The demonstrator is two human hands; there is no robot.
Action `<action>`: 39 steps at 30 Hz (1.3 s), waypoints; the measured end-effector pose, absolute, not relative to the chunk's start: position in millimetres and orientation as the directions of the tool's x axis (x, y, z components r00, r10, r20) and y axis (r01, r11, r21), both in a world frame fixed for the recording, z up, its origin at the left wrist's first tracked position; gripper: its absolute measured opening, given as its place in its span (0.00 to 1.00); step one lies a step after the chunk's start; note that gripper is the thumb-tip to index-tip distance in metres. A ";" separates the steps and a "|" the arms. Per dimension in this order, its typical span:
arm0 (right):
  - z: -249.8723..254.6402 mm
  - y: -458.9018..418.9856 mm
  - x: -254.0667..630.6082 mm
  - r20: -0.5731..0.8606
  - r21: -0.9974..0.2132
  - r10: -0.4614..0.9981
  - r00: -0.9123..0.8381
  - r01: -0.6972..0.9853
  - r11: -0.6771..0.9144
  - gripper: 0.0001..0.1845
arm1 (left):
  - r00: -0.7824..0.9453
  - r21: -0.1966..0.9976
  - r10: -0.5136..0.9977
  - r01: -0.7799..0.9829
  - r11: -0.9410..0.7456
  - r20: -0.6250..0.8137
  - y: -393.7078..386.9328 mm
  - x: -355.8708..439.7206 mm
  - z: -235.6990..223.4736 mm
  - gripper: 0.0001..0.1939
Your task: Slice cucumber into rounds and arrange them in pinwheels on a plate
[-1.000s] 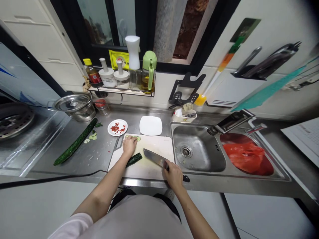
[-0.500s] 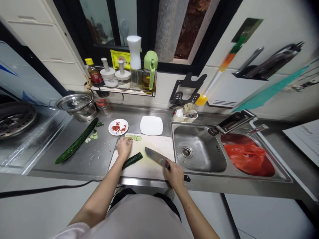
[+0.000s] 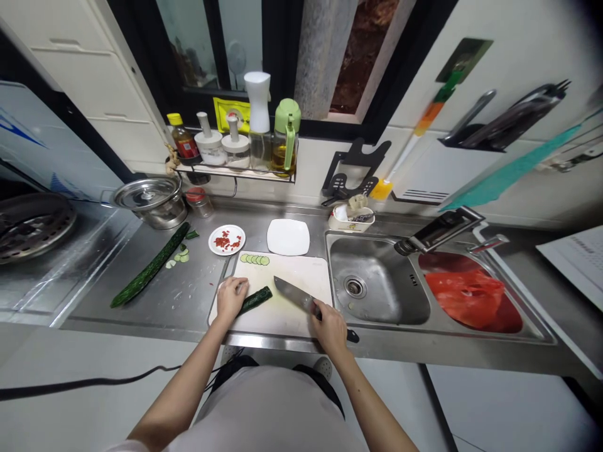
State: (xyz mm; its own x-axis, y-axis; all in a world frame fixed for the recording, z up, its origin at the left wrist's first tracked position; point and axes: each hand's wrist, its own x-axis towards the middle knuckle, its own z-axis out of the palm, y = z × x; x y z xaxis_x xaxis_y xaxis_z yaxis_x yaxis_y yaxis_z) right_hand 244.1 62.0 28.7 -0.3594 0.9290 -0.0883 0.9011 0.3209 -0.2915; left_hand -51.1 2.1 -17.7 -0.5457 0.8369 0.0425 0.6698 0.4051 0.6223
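A kitchen knife (image 3: 294, 293) is gripped by its black handle in my right hand (image 3: 330, 328), its blade angled up and left over the white cutting board (image 3: 292, 323). My left hand (image 3: 232, 297) is at the left part of the board, fingers loosely bent, holding nothing that I can see. Just right of it lies a cut piece of dark green cucumber (image 3: 255, 299), its left end partly hidden by the hand. Overlapping round cucumber slices (image 3: 255, 259) form a row along the board's top left edge.
Behind the board stand a plate with red bits (image 3: 227, 251) and a white square plate (image 3: 288, 237). A whole cucumber (image 3: 151, 267) and some scraps (image 3: 180, 256) lie left. A sink (image 3: 377, 307) is on the right, a lidded pot (image 3: 157, 204) at back left.
My left hand has moved off the row of slices, down toward the cucumber piece. The knife and my right hand have stayed nearly still. The view has shifted slightly.
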 end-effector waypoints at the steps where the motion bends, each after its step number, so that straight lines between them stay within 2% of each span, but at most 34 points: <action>1: 28.3 61.6 244.1 -0.086 -0.296 0.929 -0.359 0.900 0.320 0.19 | -0.539 0.625 0.841 0.671 0.398 0.043 0.1 -48.3 -18.4 0.13; 6: 26.1 59.7 244.1 -0.060 -0.333 0.940 -0.337 0.894 0.299 0.18 | -0.490 0.634 0.870 0.690 0.349 0.054 -6.1 -34.6 -16.5 0.13; 11: 30.0 57.2 240.1 -0.058 -0.416 0.950 -0.306 0.873 0.255 0.18 | -0.374 0.614 0.920 0.756 0.229 0.119 -8.6 -20.1 -11.8 0.13; 16: 37.3 58.0 232.8 -0.157 -0.509 0.943 -0.293 0.842 0.177 0.18 | -0.307 0.600 0.941 0.783 0.163 0.145 -9.7 -13.6 -10.8 0.12; 20: 38.3 61.1 222.7 -0.206 -0.557 0.907 -0.367 0.806 0.200 0.18 | -0.250 0.580 0.960 0.804 0.133 0.126 -12.1 -14.4 -8.8 0.14; 24: 42.2 59.3 208.7 -0.292 -0.475 0.864 -0.409 0.847 0.241 0.17 | -0.192 0.560 0.974 0.823 0.095 0.117 -14.6 -14.2 -9.4 0.17; 29: 53.4 50.2 192.2 -0.348 -0.363 0.813 -0.467 0.867 0.342 0.17 | -0.199 0.582 0.962 0.812 0.053 0.189 -10.5 -14.8 -14.9 0.15; 39: 56.7 48.0 173.1 -0.386 -0.280 0.776 -0.499 0.865 0.417 0.16 | -0.190 0.645 0.959 0.764 0.011 0.209 -1.7 -13.4 -19.5 0.14</action>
